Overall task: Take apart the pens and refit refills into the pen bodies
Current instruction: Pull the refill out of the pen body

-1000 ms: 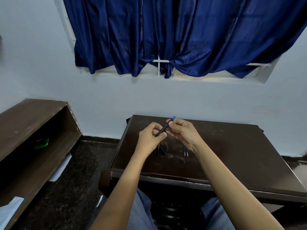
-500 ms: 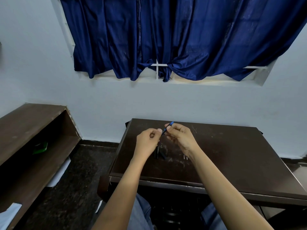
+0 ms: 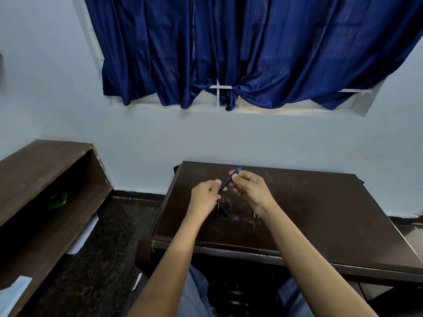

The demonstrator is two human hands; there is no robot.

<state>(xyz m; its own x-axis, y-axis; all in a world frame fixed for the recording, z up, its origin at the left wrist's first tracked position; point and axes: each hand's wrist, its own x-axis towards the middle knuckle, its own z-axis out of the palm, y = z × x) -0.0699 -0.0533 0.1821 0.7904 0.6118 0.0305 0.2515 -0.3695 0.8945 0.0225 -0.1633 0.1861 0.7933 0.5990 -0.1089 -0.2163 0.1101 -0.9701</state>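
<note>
A dark pen with a blue upper end (image 3: 227, 181) is held tilted above the dark brown table (image 3: 320, 213). My left hand (image 3: 204, 197) pinches its lower, dark end. My right hand (image 3: 250, 191) pinches its blue upper end, whose tip pokes out above the fingers. Under my hands, dark pen parts (image 3: 220, 210) lie on the table, partly hidden by my left hand. A few thin pale pieces (image 3: 256, 215) lie beside my right wrist; what they are is too small to tell.
A brown shelf unit (image 3: 45, 191) stands at the left, with a green object (image 3: 57, 200) inside and white papers (image 3: 84, 236) beneath it. Behind the table are the wall and a blue curtain (image 3: 229, 53). My knees sit under the table's front edge.
The two hands have drawn slightly apart along the pen, and more of its dark middle shows between them. The camera has tilted a little.
</note>
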